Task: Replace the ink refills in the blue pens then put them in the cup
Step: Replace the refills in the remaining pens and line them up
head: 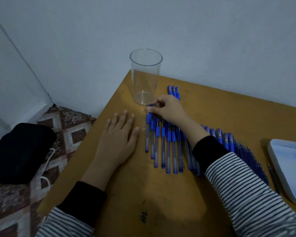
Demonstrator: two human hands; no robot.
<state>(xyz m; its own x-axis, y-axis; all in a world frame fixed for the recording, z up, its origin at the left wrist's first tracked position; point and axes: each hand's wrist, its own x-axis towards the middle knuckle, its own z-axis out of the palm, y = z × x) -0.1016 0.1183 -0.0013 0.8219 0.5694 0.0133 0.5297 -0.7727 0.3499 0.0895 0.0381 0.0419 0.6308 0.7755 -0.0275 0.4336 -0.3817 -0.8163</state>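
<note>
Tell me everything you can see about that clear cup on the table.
The cup is a tall, clear tumbler, plastic by its look, with a round open rim and slightly tapered wall. It stands upright and empty near the far left corner of the wooden table. The right hand pinches a blue pen just beside its base.

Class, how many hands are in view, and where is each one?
2. The left hand lies flat on the table, left of the pens. The right hand pinches the far end of the leftmost pen, beside the cup.
</note>
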